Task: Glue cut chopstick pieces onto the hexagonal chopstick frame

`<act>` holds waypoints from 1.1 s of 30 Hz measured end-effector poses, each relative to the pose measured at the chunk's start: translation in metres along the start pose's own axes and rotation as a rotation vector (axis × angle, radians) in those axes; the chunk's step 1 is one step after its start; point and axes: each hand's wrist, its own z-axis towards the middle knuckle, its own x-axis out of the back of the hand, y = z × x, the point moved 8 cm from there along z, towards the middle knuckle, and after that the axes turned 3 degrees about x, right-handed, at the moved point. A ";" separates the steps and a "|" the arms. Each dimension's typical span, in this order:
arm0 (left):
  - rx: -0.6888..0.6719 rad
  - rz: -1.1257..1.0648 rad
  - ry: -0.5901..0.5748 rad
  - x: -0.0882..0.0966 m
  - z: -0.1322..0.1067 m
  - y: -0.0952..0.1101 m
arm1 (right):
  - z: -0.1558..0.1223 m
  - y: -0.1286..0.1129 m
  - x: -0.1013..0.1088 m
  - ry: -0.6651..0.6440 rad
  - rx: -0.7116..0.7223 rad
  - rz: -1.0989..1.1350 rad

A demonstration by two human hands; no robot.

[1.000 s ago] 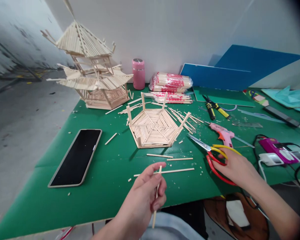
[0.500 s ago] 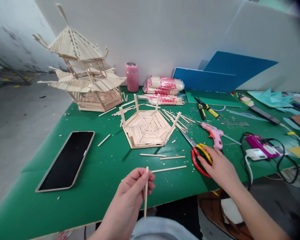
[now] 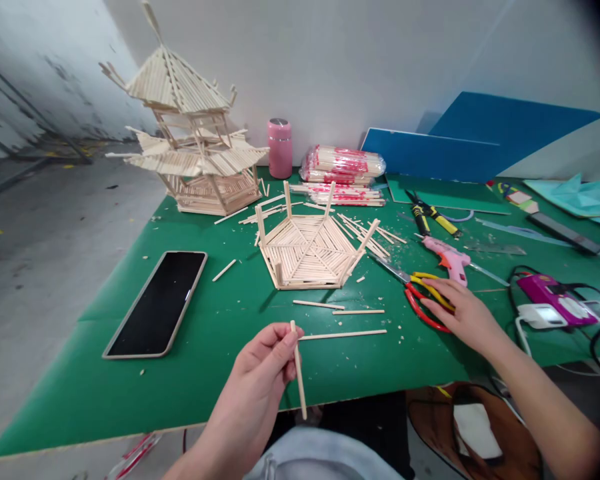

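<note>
Between thumb and fingers, my left hand (image 3: 267, 367) pinches a thin wooden stick (image 3: 300, 380) just above the table's front edge. My right hand (image 3: 463, 310) has its thumb and fingers at the handles of the scissors (image 3: 425, 300), which have one yellow and one red loop and lie on the table with blades apart from my left hand. Ahead stands a hexagonal stick platform (image 3: 310, 253) with short upright posts. Several loose sticks lie before it, among them a longer stick (image 3: 350, 334) beside my left fingertips.
A stick pagoda (image 3: 195, 140) stands at the back left, near a pink flask (image 3: 280, 150) and bagged sticks (image 3: 343, 167). A phone (image 3: 155, 303) lies left. Rightward are a pink glue gun (image 3: 447, 259), pliers (image 3: 433, 213) and a purple power strip (image 3: 550, 293) with cables.
The view has shifted, so the table items appear farther right. The stick in my left hand has tilted, its lower end swinging right. My right hand stays at the scissors.
</note>
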 end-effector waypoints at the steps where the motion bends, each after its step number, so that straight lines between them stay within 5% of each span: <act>1: -0.007 -0.004 -0.004 0.000 0.000 0.001 | 0.001 0.004 0.000 -0.006 0.017 0.011; 4: -0.029 -0.010 -0.021 0.000 0.003 0.002 | 0.005 0.007 0.002 -0.004 0.046 0.014; 7: -0.046 0.009 -0.038 -0.002 0.008 0.002 | 0.004 -0.016 0.019 0.129 -0.005 -0.018; 11: -0.048 0.070 -0.031 -0.006 0.013 -0.001 | 0.000 -0.095 0.041 0.267 0.009 0.227; 14: -0.074 0.120 -0.006 -0.009 0.015 -0.004 | 0.004 -0.170 0.026 0.038 0.239 0.368; 17: -0.114 0.139 0.003 -0.009 0.016 -0.006 | 0.009 -0.207 0.014 -0.013 0.354 0.320; 29: -0.224 0.321 0.025 0.007 0.024 0.011 | 0.024 -0.219 -0.005 -0.016 0.448 0.323; 33: -0.322 0.502 0.131 0.024 0.023 0.036 | 0.036 -0.212 0.011 -0.008 0.431 0.317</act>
